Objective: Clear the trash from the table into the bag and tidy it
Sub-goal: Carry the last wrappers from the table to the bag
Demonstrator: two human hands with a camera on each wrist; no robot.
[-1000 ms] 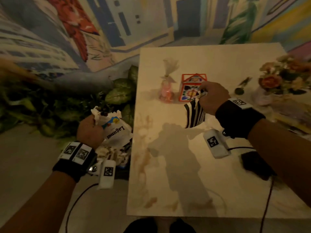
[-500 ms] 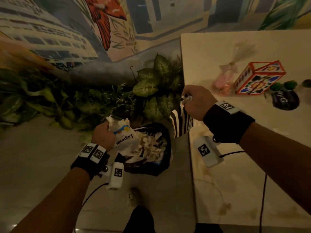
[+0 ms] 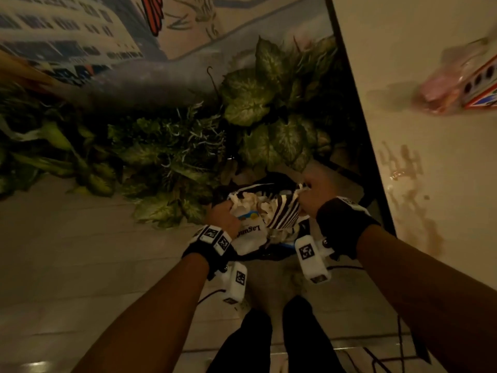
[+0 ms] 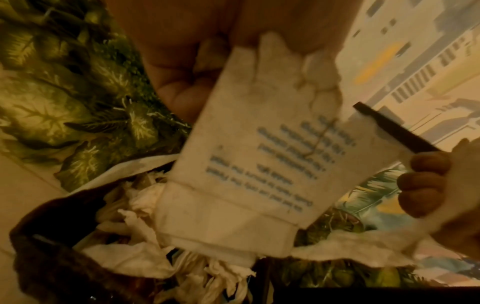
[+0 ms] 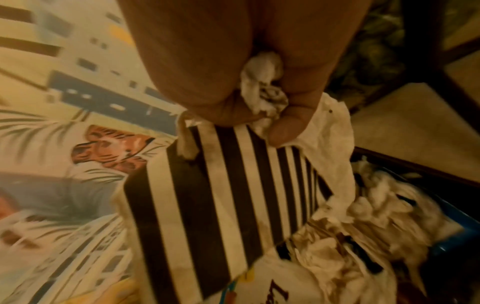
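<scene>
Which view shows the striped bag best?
The right wrist view: the striped bag fills the frame, pinched with a tissue by the right hand. The head view shows it small over the trash bag; the left wrist view catches only a dark edge.

Pale, glossy table (image 3: 430, 146) along the right, dark-edged, smeared with brownish stains (image 3: 403, 168) near its left edge. On it, far right and blurred: a pink cellophane-wrapped packet (image 3: 443, 90) just beside a patterned red-trimmed box (image 3: 484, 87), cut by the frame. Light tiled floor (image 3: 80, 265) beside the table, carrying a dark bag (image 3: 271, 181) stuffed with crumpled white tissue (image 5: 384, 197), and a bank of leafy green plants (image 3: 255, 103) behind.
</scene>
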